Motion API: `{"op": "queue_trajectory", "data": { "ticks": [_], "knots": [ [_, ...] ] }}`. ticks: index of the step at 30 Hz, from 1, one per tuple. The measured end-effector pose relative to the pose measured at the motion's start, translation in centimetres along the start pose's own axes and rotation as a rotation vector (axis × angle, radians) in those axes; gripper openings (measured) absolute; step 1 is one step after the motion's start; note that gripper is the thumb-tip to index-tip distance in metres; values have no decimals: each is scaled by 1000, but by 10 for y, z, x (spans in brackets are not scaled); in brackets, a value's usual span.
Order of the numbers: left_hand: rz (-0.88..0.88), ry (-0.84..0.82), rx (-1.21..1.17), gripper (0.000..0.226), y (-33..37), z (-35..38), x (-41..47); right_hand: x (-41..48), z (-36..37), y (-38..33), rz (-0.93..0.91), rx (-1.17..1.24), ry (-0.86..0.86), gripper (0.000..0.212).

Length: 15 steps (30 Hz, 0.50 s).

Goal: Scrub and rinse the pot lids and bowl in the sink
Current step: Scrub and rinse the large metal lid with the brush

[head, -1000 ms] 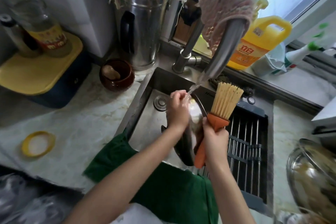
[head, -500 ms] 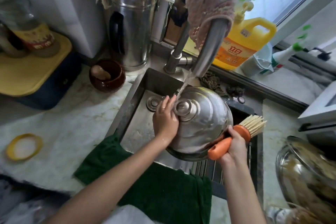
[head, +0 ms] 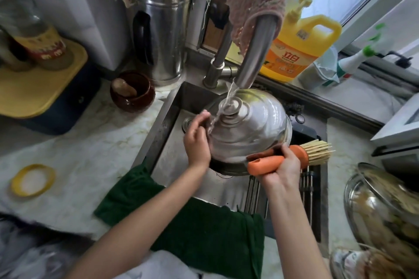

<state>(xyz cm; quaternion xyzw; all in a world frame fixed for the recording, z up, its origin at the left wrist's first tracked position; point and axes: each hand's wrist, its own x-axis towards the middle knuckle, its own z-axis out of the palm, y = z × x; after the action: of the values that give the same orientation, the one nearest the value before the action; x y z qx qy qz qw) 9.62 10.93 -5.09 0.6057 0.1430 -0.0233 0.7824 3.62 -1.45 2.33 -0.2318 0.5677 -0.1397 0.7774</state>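
Note:
A domed steel pot lid (head: 251, 129) is held tilted over the steel sink (head: 167, 165), knob side up, with water from the tap (head: 254, 56) running onto its knob. My left hand (head: 196, 140) curls round the lid's left rim. My right hand (head: 283, 167) grips the orange handle of a scrub brush (head: 292, 158) and also steadies the lid's near right edge; the pale bristles point right, away from the lid. No bowl shows inside the sink.
A black drain rack (head: 308, 190) fills the sink's right side. A green towel (head: 199, 226) hangs over the front edge. A glass lid on a pot (head: 383, 206) stands at the right, a yellow detergent jug (head: 297, 50) behind the tap, a brown crock (head: 132, 92) and steel canister (head: 163, 38) at the left.
The lid turned from edge-on to dome side up under the stream. The brush swung from upright to pointing right, and my left hand slid down the lid's left rim.

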Motion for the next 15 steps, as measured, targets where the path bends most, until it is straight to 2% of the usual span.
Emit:
{"op": "queue_trajectory", "data": {
  "ticks": [1, 3, 6, 8, 10, 12, 13, 15],
  "knots": [
    [-97, 42, -89, 38, 2, 1, 12, -1, 3, 0, 17, 22, -15, 25],
    [-158, 85, -56, 36, 5, 11, 8, 5, 7, 0, 74, 94, -18, 13],
    [8, 47, 188, 42, 4, 24, -35, 14, 4, 11, 130, 126, -8, 14],
    [42, 66, 191, 36, 7, 25, -23, 12, -1, 17, 152, 157, -15, 37],
    [-136, 107, 73, 30, 9, 20, 17, 4, -3, 16, 129, 165, -9, 47],
    [-294, 159, 8, 35, 5, 12, 42, 3, -5, 11, 99, 149, 11, 42],
    [-317, 161, 24, 38, 3, 12, 35, 2, -3, 10, 85, 151, 6, 41],
    [-204, 106, 114, 43, 5, 21, -5, -1, 0, 12, 67, 125, -3, 35]
  ]
}}
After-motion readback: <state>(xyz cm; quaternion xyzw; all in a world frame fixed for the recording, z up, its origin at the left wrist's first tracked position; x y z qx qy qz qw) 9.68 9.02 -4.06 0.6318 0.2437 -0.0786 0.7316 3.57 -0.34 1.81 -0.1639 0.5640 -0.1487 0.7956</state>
